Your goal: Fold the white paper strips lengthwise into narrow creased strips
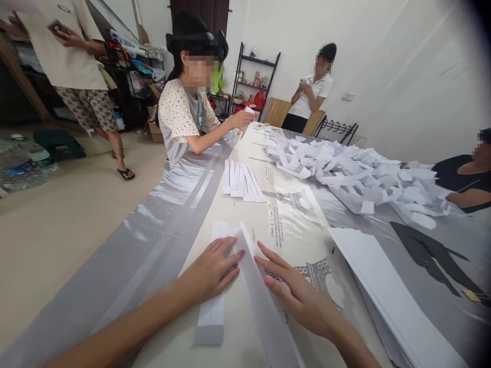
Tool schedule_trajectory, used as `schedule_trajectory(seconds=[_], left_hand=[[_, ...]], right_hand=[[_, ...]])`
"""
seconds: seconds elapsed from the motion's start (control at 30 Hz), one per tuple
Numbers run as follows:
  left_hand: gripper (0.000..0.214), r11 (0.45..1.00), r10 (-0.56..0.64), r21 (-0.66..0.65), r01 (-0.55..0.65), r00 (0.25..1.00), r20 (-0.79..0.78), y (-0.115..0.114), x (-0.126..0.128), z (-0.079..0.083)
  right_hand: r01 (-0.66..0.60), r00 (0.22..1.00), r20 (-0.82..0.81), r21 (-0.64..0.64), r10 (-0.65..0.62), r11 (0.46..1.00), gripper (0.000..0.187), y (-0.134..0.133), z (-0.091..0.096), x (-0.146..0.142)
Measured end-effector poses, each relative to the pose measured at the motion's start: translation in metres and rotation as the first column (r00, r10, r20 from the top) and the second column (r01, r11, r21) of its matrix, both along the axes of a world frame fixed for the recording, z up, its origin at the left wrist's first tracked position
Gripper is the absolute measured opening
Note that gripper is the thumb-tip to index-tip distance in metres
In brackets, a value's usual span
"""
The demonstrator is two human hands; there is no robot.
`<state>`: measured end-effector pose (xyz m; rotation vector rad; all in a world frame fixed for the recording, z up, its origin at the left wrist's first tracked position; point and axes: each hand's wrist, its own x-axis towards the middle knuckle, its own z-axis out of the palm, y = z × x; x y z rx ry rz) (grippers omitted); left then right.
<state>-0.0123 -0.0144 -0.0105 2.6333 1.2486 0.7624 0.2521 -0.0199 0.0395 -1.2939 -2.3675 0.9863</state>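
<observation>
A long white paper strip (261,301), with one long edge raised like a fold, lies on the table in front of me. My left hand (215,268) rests at its left side, fingers stretched, fingertips touching the strip near its far end. Under that hand is a flat stack of narrow paper strips (210,322), partly hidden by my fingers and wrist. On the other side, my right hand (297,294) has its fingers spread along the strip's raised right edge. Whether they touch it I cannot tell. Both hands look open.
Fanned white strips (242,181) lie farther ahead on the patterned tablecloth (303,240). A big heap of folded papers (345,166) spreads at the back right. Large white sheets (395,296) and black scissors (429,255) lie right. A seated person (192,112) handles paper; others are nearby.
</observation>
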Motion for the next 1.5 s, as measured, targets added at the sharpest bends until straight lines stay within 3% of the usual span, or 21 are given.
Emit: schedule_trajectory(seconds=[0.17, 0.27, 0.4, 0.87, 1.2, 1.5], left_hand=[[0.036, 0.999, -0.039, -0.006, 0.039, 0.999, -0.032, 0.002, -0.003, 0.004], [0.037, 0.999, -0.050, 0.004, 0.051, 0.998, -0.037, 0.006, -0.007, 0.001], [0.037, 0.994, 0.075, 0.081, -0.069, 0.995, -0.071, 0.008, -0.006, -0.003], [0.036, 0.979, 0.193, 0.097, -0.180, 0.970, -0.145, 0.004, -0.001, 0.001], [0.040, 0.976, 0.215, 0.064, -0.206, 0.955, -0.206, 0.002, 0.002, 0.001], [0.038, 0.978, 0.207, 0.069, -0.198, 0.965, -0.164, 0.003, 0.002, -0.001]], right_hand=[[-0.035, 0.997, -0.061, 0.202, 0.048, 0.979, 0.032, 0.018, -0.016, -0.027], [-0.057, 0.992, -0.092, 0.239, 0.081, 0.969, 0.045, 0.024, -0.033, -0.032], [-0.156, 0.978, -0.082, 0.311, 0.190, 0.938, 0.053, 0.025, -0.044, -0.030], [-0.334, 0.940, 0.035, 0.304, 0.340, 0.892, 0.052, 0.031, -0.035, -0.027], [-0.356, 0.933, 0.061, 0.319, 0.356, 0.878, 0.051, 0.031, -0.035, -0.031], [-0.359, 0.932, 0.078, 0.334, 0.355, 0.871, 0.053, 0.032, -0.036, -0.030]])
